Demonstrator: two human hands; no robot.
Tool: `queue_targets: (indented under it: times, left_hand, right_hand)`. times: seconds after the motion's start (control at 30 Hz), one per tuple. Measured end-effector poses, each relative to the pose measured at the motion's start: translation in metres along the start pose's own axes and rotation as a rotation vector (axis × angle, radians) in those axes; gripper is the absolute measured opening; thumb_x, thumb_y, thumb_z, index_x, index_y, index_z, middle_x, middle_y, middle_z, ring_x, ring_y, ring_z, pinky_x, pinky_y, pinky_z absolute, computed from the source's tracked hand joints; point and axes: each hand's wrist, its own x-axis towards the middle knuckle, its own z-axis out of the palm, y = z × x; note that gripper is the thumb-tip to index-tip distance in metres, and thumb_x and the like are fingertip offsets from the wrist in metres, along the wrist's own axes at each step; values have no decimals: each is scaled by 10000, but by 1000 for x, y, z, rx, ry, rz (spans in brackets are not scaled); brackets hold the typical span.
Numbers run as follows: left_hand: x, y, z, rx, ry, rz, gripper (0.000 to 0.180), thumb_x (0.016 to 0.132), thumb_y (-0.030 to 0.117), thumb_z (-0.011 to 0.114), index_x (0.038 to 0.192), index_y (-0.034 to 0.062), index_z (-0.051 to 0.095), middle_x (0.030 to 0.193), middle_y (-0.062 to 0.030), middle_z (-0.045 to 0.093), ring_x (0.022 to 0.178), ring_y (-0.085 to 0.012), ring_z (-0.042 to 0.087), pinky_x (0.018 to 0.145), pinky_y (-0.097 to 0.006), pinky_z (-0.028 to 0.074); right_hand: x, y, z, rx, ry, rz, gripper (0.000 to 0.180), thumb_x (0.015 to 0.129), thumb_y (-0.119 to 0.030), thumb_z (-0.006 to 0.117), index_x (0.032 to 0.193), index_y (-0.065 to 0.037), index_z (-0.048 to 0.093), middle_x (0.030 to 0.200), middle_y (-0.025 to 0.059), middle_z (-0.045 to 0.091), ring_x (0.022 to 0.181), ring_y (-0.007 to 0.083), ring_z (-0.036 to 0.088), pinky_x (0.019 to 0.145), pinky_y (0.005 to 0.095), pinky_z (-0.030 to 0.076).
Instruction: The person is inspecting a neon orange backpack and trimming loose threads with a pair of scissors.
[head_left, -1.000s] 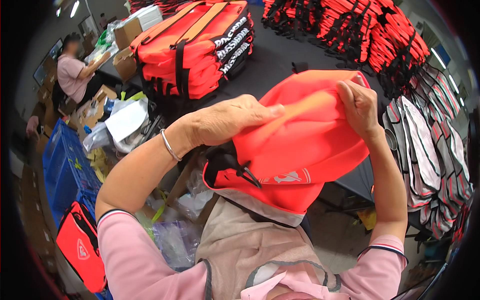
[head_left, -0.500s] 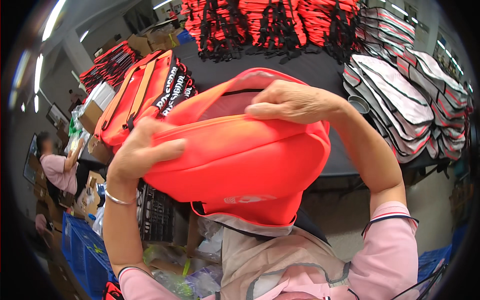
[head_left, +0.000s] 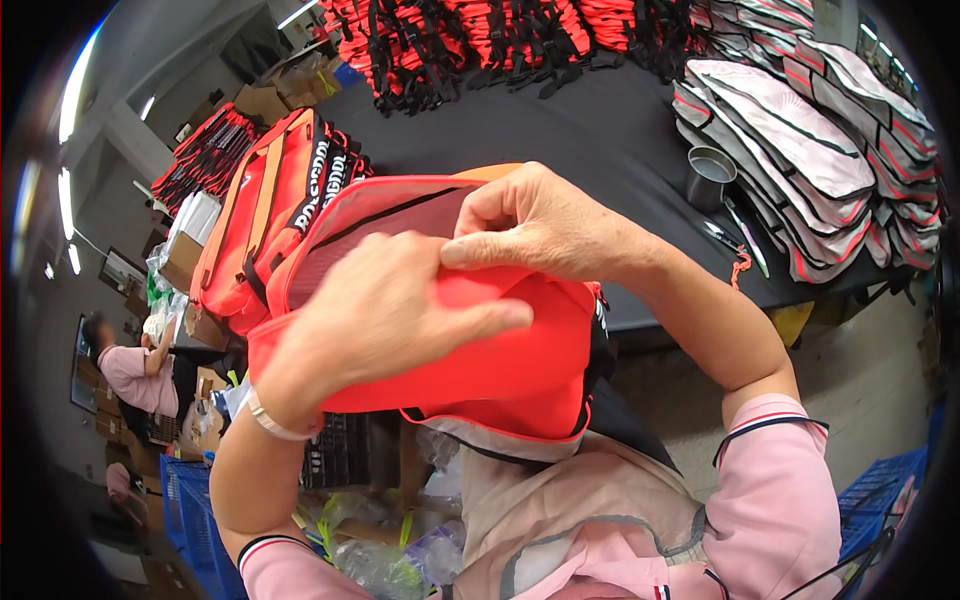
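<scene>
I hold a bright orange-red bag (head_left: 500, 360) up in front of my chest, over the near edge of a black table (head_left: 560, 130). My left hand (head_left: 385, 315) lies flat across the bag's front, fingers spread and pressing the fabric. My right hand (head_left: 545, 225) pinches the bag's top edge beside its open mouth, where a mesh inner lining (head_left: 375, 220) shows. A grey and black panel hangs below the bag at my apron.
A stack of finished orange bags (head_left: 270, 215) with black straps sits at the left of the table. Piles of strapped orange pieces (head_left: 500, 35) line the far edge, grey-white panels (head_left: 810, 150) the right. A metal cup (head_left: 712, 170) stands nearby. Another person (head_left: 130, 365) works at far left, by blue crates (head_left: 190, 510).
The bag has turned so its open mouth faces up-left. My left hand slid from the bag's left side onto its front. My view shifted right along the table.
</scene>
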Motion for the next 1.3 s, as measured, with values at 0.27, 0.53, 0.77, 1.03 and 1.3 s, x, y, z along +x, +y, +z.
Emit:
queue_targets:
  times: [0.27, 0.53, 0.77, 1.03, 1.3]
  left_hand:
    - [2, -22, 12, -333, -62, -177, 423, 789, 372, 750, 870, -42, 719, 699, -208, 676, 682, -304, 692, 680, -407, 528]
    - [4, -16, 24, -604, -294, -163, 338, 815, 228, 756, 983, -59, 697, 791, -111, 699, 717, -146, 654, 683, -307, 515]
    - [-8, -31, 50, -1088, -352, -134, 347, 749, 120, 844, 1040, 10, 689, 932, 1, 690, 846, -51, 617, 765, -233, 503]
    - [-28, -18, 70, -1527, -294, -146, 461, 707, 129, 872, 1094, -24, 672, 1004, -50, 702, 954, -113, 661, 875, -264, 517]
    - [-38, -14, 64, -1487, -286, -226, 394, 765, 192, 849, 1067, -8, 693, 943, -6, 700, 845, -67, 626, 792, -247, 510]
  right_hand:
    - [-44, 31, 13, -97, 189, 92, 264, 935, -239, 652, 913, 24, 657, 760, 117, 669, 690, 174, 622, 644, 337, 488]
    - [-47, 29, 25, 367, 101, 84, 252, 960, -214, 642, 833, 3, 634, 692, 4, 579, 641, 63, 497, 591, 291, 436]
    - [-40, 36, 36, 664, 13, 13, 399, 993, -361, 614, 799, -27, 716, 654, -78, 543, 570, 2, 392, 481, 221, 331]
    - [-30, 23, 35, 256, 119, 75, 558, 909, -292, 712, 467, -31, 494, 455, -59, 392, 484, 10, 325, 425, 273, 276]
    - [-15, 38, 36, 96, 85, 36, 523, 911, -233, 714, 480, -24, 505, 482, -94, 355, 485, 1, 296, 424, 262, 245]
